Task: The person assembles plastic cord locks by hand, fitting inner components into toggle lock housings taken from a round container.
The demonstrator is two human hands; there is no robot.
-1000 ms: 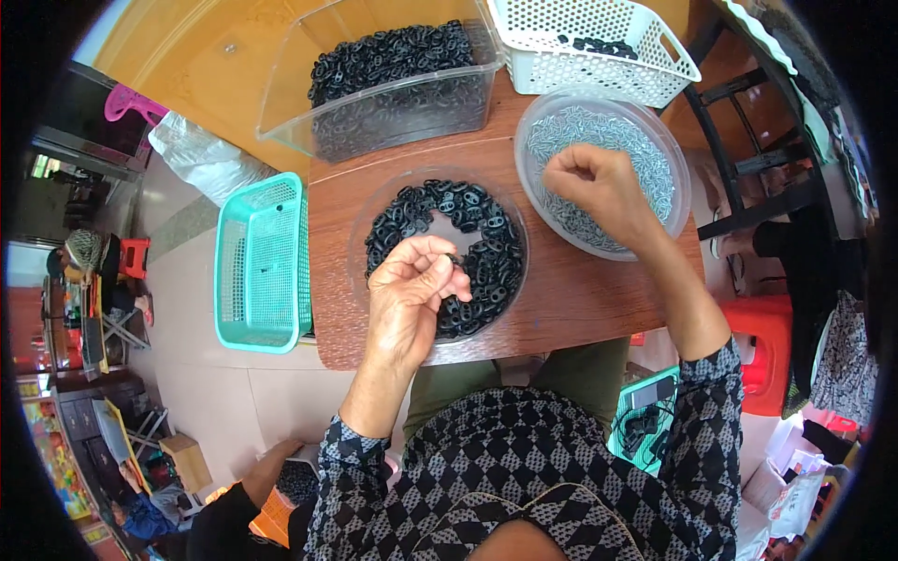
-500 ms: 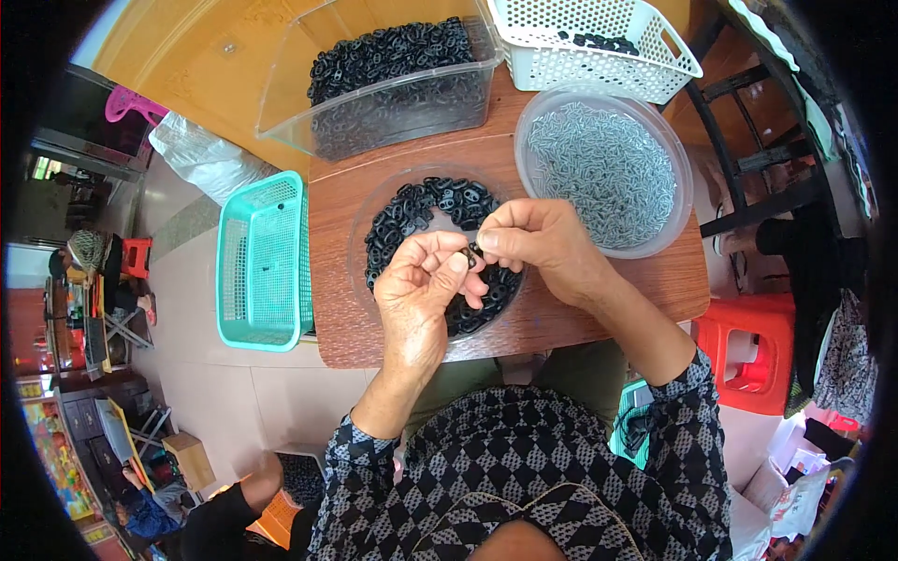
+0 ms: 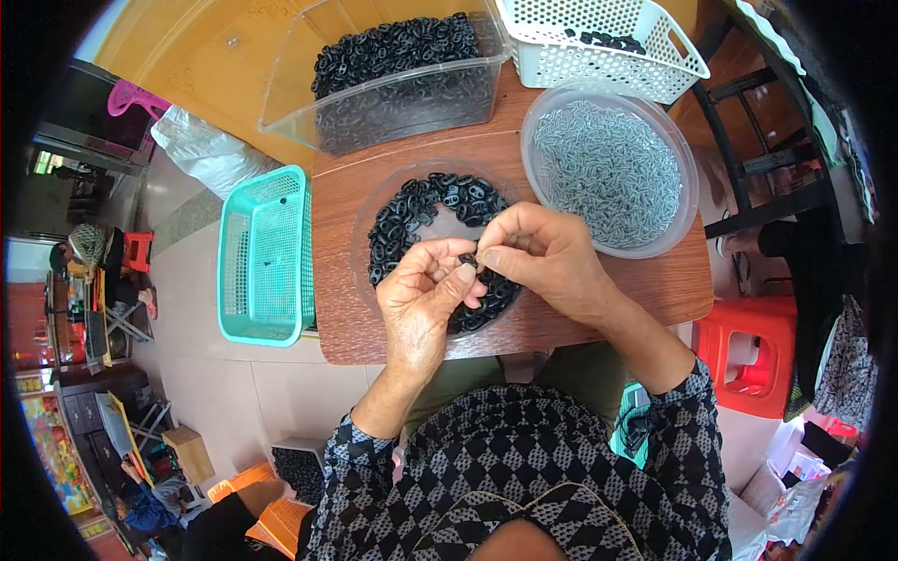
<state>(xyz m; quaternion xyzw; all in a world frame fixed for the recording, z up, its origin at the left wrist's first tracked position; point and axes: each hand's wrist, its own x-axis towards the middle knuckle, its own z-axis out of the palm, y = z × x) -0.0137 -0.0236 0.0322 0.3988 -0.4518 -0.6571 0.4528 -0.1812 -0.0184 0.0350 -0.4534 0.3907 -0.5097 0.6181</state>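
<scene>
Right grip, moved from the pin tub, pinches together at left grip's clamped black piece.

a red plastic stool at right, a white sack and small cardboard box at left

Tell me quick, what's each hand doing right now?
Left hand: closed, pinching a small black piece.
Right hand: closed, beside that piece; what it holds cannot be told.
</scene>
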